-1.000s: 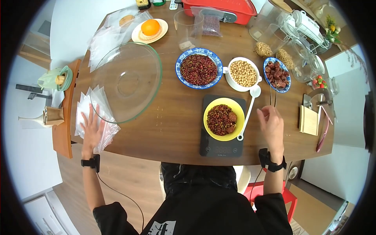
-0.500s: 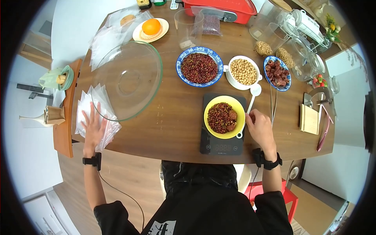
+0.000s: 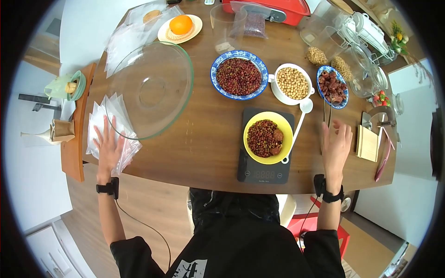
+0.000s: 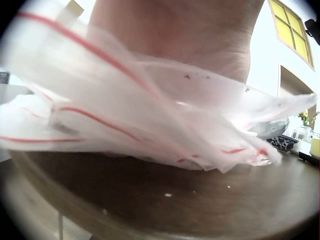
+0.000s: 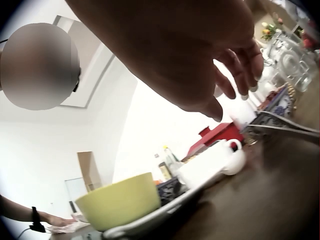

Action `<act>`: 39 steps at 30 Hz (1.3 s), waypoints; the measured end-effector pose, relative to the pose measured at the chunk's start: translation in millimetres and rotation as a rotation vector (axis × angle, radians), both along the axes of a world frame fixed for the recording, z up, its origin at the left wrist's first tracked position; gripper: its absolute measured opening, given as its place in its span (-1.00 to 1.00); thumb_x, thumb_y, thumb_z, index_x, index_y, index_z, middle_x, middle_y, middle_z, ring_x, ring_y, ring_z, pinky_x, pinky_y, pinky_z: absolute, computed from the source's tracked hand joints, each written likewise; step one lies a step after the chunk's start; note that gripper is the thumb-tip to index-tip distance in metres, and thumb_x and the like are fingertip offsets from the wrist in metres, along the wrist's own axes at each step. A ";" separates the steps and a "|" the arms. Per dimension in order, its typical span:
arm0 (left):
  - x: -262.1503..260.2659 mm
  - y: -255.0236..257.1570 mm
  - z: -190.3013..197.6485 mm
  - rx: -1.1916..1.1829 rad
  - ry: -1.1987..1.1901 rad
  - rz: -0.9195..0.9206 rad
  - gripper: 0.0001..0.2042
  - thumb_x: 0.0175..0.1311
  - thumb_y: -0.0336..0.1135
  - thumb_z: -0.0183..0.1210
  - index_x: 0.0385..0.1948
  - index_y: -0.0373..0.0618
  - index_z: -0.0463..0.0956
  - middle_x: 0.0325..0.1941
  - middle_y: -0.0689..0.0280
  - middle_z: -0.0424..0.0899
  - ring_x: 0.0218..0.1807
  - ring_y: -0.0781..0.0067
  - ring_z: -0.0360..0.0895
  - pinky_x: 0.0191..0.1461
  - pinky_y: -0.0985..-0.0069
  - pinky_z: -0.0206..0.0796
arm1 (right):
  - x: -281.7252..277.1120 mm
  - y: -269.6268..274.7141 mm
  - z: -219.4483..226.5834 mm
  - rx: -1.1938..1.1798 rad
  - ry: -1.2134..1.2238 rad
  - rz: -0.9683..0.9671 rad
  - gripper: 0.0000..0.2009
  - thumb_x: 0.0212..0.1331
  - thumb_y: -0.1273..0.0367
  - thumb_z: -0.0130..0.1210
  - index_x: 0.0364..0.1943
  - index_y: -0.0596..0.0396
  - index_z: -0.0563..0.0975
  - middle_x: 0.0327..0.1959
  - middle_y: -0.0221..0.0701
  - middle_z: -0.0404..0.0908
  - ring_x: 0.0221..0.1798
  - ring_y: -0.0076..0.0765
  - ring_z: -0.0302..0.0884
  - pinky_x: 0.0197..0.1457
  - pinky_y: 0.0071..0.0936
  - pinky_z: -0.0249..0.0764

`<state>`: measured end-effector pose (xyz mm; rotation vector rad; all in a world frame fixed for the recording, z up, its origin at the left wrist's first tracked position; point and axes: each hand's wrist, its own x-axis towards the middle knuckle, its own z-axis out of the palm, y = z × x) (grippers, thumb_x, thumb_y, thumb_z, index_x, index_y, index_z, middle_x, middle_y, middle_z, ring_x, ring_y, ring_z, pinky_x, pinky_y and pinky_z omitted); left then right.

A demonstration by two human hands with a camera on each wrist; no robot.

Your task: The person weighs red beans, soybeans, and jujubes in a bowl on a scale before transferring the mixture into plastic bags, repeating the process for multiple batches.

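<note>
Metal tongs (image 5: 300,132), long and slim, rest with their tips at the oval blue-patterned bowl (image 3: 320,88) of wrinkled fruit (image 3: 332,85), long axis running toward the person (image 3: 241,231). Above them the right grip (image 3: 337,146) hangs with fingers loosely apart; the left grip (image 3: 109,149) lies spread flat over thin, crinkled plastic bags (image 4: 165,130).

The thin, see-through bags (image 4: 160,115) with red lines lie in a messy pile on the table (image 3: 208,139). The shiny metal tongs (image 5: 282,131) lean toward the blue-edged dish (image 3: 337,106).
</note>
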<state>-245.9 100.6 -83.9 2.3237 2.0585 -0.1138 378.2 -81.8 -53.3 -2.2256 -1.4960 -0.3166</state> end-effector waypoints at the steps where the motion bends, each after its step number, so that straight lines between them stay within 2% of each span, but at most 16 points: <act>1: -0.6 -0.4 -0.4 0.010 -0.033 -0.014 -0.33 0.59 0.13 -0.09 0.67 0.30 -0.01 0.81 0.37 -0.28 0.74 -0.33 -0.52 0.60 -0.49 -0.56 | -15.1 1.7 13.1 0.010 0.101 0.053 -0.74 0.32 0.34 0.32 -0.05 0.22 0.62 -0.13 -0.18 0.58 -0.09 0.06 0.51 0.04 -0.12 0.49; 2: -0.5 -1.4 -0.1 0.006 -0.030 -0.013 -0.33 0.59 0.13 -0.09 0.67 0.30 -0.01 0.81 0.37 -0.28 0.74 -0.33 -0.52 0.60 -0.49 -0.56 | -28.2 4.6 24.5 0.006 0.103 0.054 -0.74 0.32 0.34 0.32 -0.05 0.22 0.62 -0.13 -0.18 0.58 -0.09 0.06 0.51 0.04 -0.12 0.49; 4: -0.6 -2.1 2.7 0.031 -0.070 -0.026 -0.33 0.58 0.12 -0.06 0.67 0.29 0.01 0.81 0.39 -0.25 0.75 -0.29 -0.50 0.60 -0.48 -0.57 | -53.0 9.4 39.7 -0.103 0.164 0.505 -0.82 0.23 0.40 0.33 -0.16 0.19 0.65 -0.12 -0.24 0.55 -0.07 0.02 0.49 0.03 -0.18 0.48; 10: -4.2 -14.6 8.2 0.119 -0.125 -0.107 -0.37 0.58 0.05 -0.02 0.63 0.21 0.13 0.80 0.36 -0.16 0.77 -0.17 -0.43 0.65 -0.40 -0.58 | -80.4 34.0 26.3 -0.296 -0.063 0.549 -0.80 0.02 0.47 0.36 -0.25 0.18 0.64 -0.14 -0.26 0.47 -0.04 -0.04 0.41 0.05 -0.15 0.44; 14: -8.2 -30.0 15.7 0.157 -0.168 -0.104 -0.39 0.58 0.00 0.00 0.61 0.16 0.17 0.79 0.33 -0.14 0.77 -0.13 -0.38 0.68 -0.32 -0.56 | -78.0 38.2 19.0 -0.317 -0.082 0.558 -0.78 -0.01 0.46 0.36 -0.25 0.18 0.63 -0.10 -0.23 0.46 0.01 -0.04 0.41 0.08 -0.15 0.43; 16: -8.0 -38.6 21.6 0.206 -0.184 -0.061 -0.40 0.55 -0.05 0.09 0.58 0.12 0.22 0.77 0.29 -0.06 0.77 -0.09 -0.34 0.69 -0.27 -0.51 | -76.9 37.4 28.2 -0.235 0.036 0.577 -0.75 -0.02 0.48 0.38 -0.23 0.15 0.61 -0.08 -0.26 0.49 0.02 -0.06 0.45 0.08 -0.17 0.44; 20: 5.3 -58.8 42.0 0.284 -0.220 -0.062 -0.41 0.55 -0.08 0.12 0.55 0.05 0.27 0.74 0.23 0.05 0.76 -0.08 -0.23 0.71 -0.19 -0.39 | -72.6 30.6 33.7 -0.130 0.196 0.623 -0.69 -0.06 0.52 0.44 -0.20 0.11 0.59 -0.08 -0.30 0.59 -0.01 -0.08 0.53 0.09 -0.19 0.45; 22: 28.9 -70.6 56.0 0.363 -0.294 -0.036 -0.45 0.53 -0.13 0.16 0.49 -0.03 0.34 0.67 0.16 0.18 0.73 -0.09 -0.09 0.69 -0.07 -0.17 | -69.1 25.7 29.7 -0.052 0.367 0.641 -0.63 -0.09 0.56 0.49 -0.18 0.08 0.57 -0.10 -0.35 0.70 -0.04 -0.08 0.63 0.11 -0.22 0.48; 23: 43.2 -75.7 62.8 0.361 -0.294 -0.038 -0.45 0.53 -0.13 0.16 0.49 -0.03 0.34 0.67 0.16 0.18 0.73 -0.09 -0.09 0.69 -0.07 -0.17 | -68.9 23.6 28.8 -0.053 0.367 0.639 -0.63 -0.09 0.56 0.49 -0.18 0.08 0.57 -0.10 -0.35 0.70 -0.04 -0.08 0.63 0.11 -0.22 0.48; 25: 76.9 -86.0 73.1 0.416 -0.295 -0.061 -0.50 0.49 -0.20 0.23 0.41 -0.10 0.42 0.57 0.12 0.31 0.65 -0.10 0.11 0.63 -0.01 0.04 | -68.9 20.3 26.8 0.052 0.524 0.686 -0.63 -0.07 0.57 0.51 -0.17 0.08 0.57 -0.11 -0.37 0.76 -0.02 -0.12 0.68 0.15 -0.25 0.51; 26: 95.4 -90.6 75.6 0.416 -0.296 -0.060 -0.50 0.49 -0.20 0.23 0.41 -0.10 0.42 0.57 0.12 0.31 0.65 -0.10 0.11 0.63 -0.01 0.04 | -69.0 18.3 23.6 0.051 0.523 0.686 -0.63 -0.07 0.57 0.51 -0.17 0.08 0.57 -0.11 -0.37 0.76 -0.02 -0.12 0.68 0.15 -0.25 0.51; 28: 135.9 -100.9 79.0 0.377 -0.485 -0.123 -0.55 0.40 -0.26 0.32 0.28 -0.14 0.52 0.45 0.13 0.46 0.55 -0.10 0.28 0.56 0.03 0.16 | -69.7 14.1 18.1 0.113 0.771 0.684 -0.63 -0.04 0.57 0.50 -0.11 0.09 0.62 -0.06 -0.36 0.77 0.02 -0.19 0.69 0.17 -0.27 0.55; 32: 221.9 -114.4 77.4 0.194 -0.689 -0.434 -0.57 0.23 -0.35 0.42 0.16 -0.15 0.60 0.30 0.15 0.60 0.42 -0.03 0.45 0.47 0.10 0.30 | -76.1 11.0 26.4 0.094 0.792 0.678 -0.61 -0.03 0.57 0.50 -0.05 0.10 0.68 -0.07 -0.34 0.77 0.02 -0.23 0.68 0.13 -0.30 0.58; 34: 256.4 -116.7 73.9 0.160 -0.840 -0.549 -0.53 0.18 -0.36 0.46 0.15 -0.12 0.61 0.26 0.20 0.63 0.38 -0.02 0.48 0.42 0.11 0.35 | -75.9 7.8 24.1 0.113 0.815 0.757 -0.60 -0.05 0.56 0.51 -0.04 0.10 0.71 -0.07 -0.32 0.76 0.01 -0.22 0.68 0.10 -0.32 0.59; 39: 311.7 -120.4 61.5 0.111 -1.034 -0.597 -0.54 0.19 -0.33 0.47 0.15 -0.10 0.60 0.17 0.19 0.67 0.26 0.02 0.55 0.32 0.17 0.42 | -81.1 6.6 25.9 0.128 0.696 0.721 -0.63 -0.07 0.56 0.52 -0.09 0.08 0.73 -0.08 -0.32 0.76 -0.06 -0.19 0.67 0.04 -0.30 0.55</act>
